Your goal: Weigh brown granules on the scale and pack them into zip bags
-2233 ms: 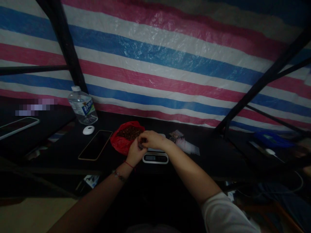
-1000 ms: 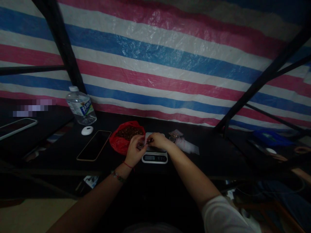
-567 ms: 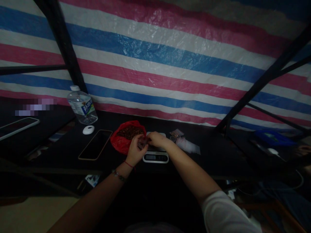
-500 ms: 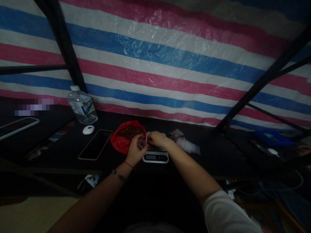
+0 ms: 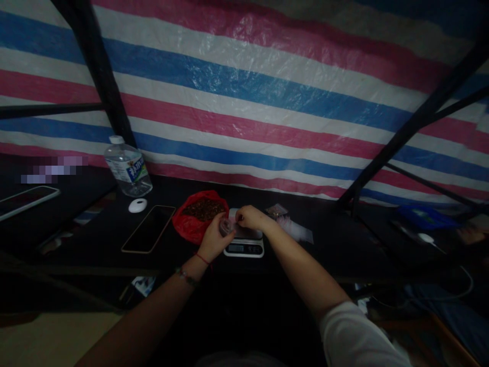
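Note:
My left hand (image 5: 215,238) is closed around a small clear plastic container (image 5: 226,227), tilted beside the scale; its exact kind is hard to make out in the dim light. My right hand (image 5: 250,218) is over the plate of a white digital kitchen scale (image 5: 244,248), thumb and fingers pinched together near the container's mouth. Whatever they pinch is too small or hidden to name. Left of the scale lies an open red plastic bag (image 5: 187,228) full of brown, dried bits (image 5: 204,209). Several small clear zip bags (image 5: 300,232) lie right of the scale, partly behind my right forearm.
On the black table (image 5: 336,250), a phone (image 5: 148,229), a white earbud-case-like object (image 5: 138,205) and a large clear bottle (image 5: 128,168) stand or lie to the left. Black metal posts (image 5: 103,76) frame a striped plastic sheet (image 5: 244,102). Another person's hand (image 5: 468,235) shows at far right.
My right hand has moved slightly right, away from my left hand. The container in my left hand has turned, so its round rim shows more.

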`<state>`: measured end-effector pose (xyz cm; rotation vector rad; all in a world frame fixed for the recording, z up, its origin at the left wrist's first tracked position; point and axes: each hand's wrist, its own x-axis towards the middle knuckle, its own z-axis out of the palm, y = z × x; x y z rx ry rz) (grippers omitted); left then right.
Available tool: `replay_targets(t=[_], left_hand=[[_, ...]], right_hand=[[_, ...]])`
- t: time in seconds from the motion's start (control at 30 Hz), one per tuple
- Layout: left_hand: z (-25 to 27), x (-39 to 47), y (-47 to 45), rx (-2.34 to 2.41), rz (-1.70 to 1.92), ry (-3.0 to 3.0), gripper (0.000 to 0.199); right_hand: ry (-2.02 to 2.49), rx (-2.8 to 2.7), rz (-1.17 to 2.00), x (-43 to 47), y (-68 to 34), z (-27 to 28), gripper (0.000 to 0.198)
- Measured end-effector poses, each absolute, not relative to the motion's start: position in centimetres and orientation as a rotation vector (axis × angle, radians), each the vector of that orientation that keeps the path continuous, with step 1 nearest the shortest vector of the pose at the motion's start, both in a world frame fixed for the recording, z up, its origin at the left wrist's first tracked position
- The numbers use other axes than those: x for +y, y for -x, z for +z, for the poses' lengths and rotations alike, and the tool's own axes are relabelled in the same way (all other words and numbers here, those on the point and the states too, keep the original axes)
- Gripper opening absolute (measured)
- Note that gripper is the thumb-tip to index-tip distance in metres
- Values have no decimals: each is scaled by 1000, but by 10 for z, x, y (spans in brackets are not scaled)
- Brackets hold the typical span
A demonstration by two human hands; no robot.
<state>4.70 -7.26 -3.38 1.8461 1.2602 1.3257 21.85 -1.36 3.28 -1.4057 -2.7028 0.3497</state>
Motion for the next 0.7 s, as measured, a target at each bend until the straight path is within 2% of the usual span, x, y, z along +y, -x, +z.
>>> replay_targets(t=[0.3,0.5,0.7], left_hand=[[-32,-72,-47,1238,1320,-1843,59],[-30,-73,-47,1138,1374,-1853,46],[-30,-73,-47,1118,1374,-1868,42]], right_hand=[[1067,-2401,637,-44,-203,76,15],[1100,-2576,491,-53,-182,78,16],[1123,-2688,425,-57,-178,82,16]])
